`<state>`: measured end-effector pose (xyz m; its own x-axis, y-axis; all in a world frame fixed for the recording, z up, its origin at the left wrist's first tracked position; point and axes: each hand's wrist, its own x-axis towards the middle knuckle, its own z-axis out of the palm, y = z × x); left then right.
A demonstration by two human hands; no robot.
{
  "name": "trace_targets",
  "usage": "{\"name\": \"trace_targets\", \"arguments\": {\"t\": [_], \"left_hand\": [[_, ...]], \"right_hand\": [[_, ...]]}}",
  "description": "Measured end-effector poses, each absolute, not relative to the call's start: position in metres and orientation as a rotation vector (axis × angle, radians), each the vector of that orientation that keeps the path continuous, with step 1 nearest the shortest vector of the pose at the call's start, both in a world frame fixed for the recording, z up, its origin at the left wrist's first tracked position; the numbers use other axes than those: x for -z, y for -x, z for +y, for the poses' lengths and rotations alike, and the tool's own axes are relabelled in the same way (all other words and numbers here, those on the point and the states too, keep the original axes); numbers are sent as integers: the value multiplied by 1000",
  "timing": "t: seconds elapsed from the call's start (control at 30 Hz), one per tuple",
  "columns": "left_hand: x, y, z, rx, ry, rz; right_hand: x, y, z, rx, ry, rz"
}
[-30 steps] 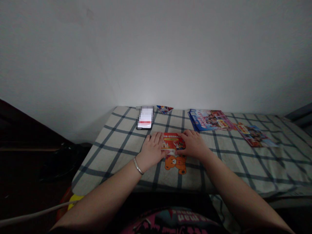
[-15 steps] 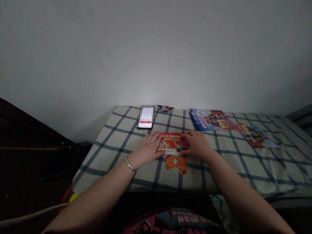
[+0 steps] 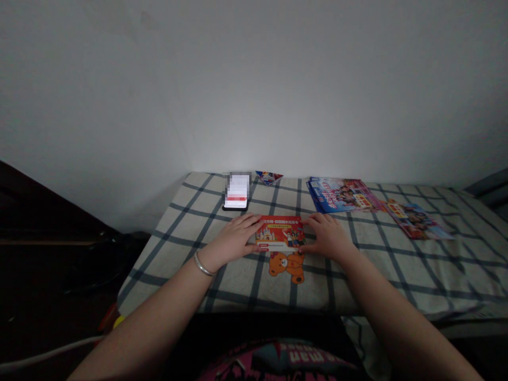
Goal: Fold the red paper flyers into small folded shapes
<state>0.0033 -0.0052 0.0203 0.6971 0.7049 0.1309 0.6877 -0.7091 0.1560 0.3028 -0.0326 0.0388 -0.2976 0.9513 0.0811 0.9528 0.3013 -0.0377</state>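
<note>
A red printed leaflet with a castle and cartoon figures lies flat on the checked cloth, its near edge over the top of a printed bear. At its left edge is my left hand, wearing a bracelet; its fingers and thumb are stretched apart, the tips touching the paper's side. My right hand is spread at the right edge, fingertips by the far corner and thumb by the near corner. Neither hand is wrapped round the leaflet.
A lit phone lies at the back left, beside a small folded paper triangle. Several glossy leaflets are stacked at the back right, with another leaflet farther right. The wall rises behind the checked cloth.
Both hands have slid outward from the middle of the red leaflet to its side edges, uncovering more of its print. The leaflet itself has barely moved.
</note>
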Motion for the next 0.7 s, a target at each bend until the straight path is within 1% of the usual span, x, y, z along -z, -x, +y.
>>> {"name": "trace_targets", "arguments": {"t": [0.3,0.53,0.63,0.7], "left_hand": [[-28,-1,-13,-314,-2825,1230],[-41,-10,-23,-347,-2850,1054],[-43,-20,-28,-312,-2872,1088],[-45,-31,-30,-289,-2866,1191]], "right_hand": [[-33,-309,-34,-31,1776,-2430],[-36,-301,-42,-162,1440,-2536],[-39,-290,-45,-206,1369,-2564],[-42,-283,-42,-249,1355,-2560]]}}
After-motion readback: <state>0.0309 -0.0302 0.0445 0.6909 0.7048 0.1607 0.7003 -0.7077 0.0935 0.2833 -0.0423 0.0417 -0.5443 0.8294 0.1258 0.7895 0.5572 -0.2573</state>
